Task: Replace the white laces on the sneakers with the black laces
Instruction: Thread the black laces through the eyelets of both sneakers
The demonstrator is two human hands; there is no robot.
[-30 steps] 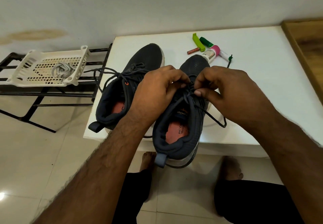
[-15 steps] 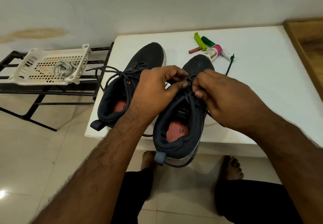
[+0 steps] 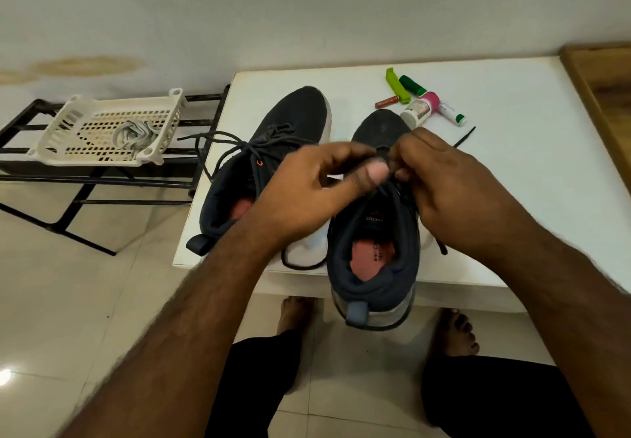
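Both hands meet over the right dark grey knit sneaker [image 3: 374, 232] on the white table [image 3: 512, 164]: the left hand [image 3: 307, 191] and right hand [image 3: 450, 185] each pinch its black lace [image 3: 387, 164]. The white laces [image 3: 131, 133] lie in a white plastic basket [image 3: 61, 137] left of the table.

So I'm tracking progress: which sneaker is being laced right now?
The right sneaker, heel overhanging the table edge; both hands pinch its black lace. The left sneaker lies untouched.

both hands [image 3: 386, 178] pinch black lace [image 3: 392, 178].

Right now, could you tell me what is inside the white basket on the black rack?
A loose bundle of white laces lies in the white basket. Nothing else shows inside it.
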